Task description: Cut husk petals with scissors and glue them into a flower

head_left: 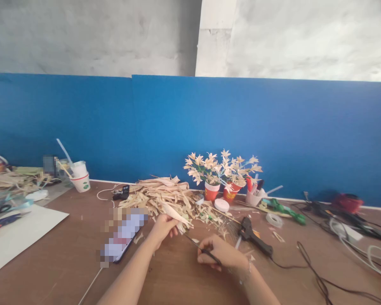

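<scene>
Two bare forearms come in over the brown tabletop (180,281). Nearest, the right hand (216,250), with a bracelet (245,272) at its wrist, has its fingers curled around the dark handles of the scissors (213,256); the thin blade points toward the other hand, and whether the scissors are spread or closed I cannot tell. Just beyond, the left hand (163,226) pinches a pale husk strip (174,213) between thumb and fingers, holding it above the table at the front edge of the husk pile (158,189).

The strip looks like dried corn husk: very light, thin, papery, probably stiff along its length and apt to split or crease. A gentle pinch at its broad middle should steady it; squeezing hard or tugging at the thin tip could tear it. Its dry face seems unlikely to slip.

A phone (127,235), blurred over, lies left of the left forearm; a black glue gun (256,242) lies to the right of the right hand. Farther back are a tape roll (274,220), a round white lid-like disc (221,205) and two red cups (211,193) of pale flowers (206,166), before the blue partition (257,118) and grey wall (92,38).
</scene>
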A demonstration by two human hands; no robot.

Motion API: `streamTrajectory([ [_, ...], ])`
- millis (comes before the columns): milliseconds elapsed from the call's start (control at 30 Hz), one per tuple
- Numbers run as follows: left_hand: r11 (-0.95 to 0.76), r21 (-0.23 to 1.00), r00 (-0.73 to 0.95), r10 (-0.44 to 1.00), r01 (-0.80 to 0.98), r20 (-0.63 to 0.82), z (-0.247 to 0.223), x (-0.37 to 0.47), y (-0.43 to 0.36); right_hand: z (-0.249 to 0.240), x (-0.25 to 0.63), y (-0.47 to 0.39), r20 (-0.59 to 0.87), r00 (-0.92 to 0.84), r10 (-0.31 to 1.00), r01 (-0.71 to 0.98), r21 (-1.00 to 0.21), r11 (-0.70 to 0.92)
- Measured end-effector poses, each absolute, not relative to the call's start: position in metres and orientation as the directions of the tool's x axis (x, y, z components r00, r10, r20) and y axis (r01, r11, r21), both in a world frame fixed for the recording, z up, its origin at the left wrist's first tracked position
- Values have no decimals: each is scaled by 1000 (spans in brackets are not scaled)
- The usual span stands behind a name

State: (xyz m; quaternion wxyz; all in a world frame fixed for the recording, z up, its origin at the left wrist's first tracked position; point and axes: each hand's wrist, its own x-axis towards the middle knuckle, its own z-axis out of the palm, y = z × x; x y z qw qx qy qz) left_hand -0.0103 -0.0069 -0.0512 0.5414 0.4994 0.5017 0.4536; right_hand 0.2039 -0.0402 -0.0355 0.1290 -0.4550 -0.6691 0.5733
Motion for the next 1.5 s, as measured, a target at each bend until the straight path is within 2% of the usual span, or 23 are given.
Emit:
streamTrajectory([
  [833,88,996,104,991,-22,-85,-53,-11,-7,-34,203,-38,-291,-597,748,419,-908,-19],
  [1500,55,995,-37,998,-87,-58,-62,-2,-6,-36,202,-38,-293,-536,791,411,-910,-59],
])
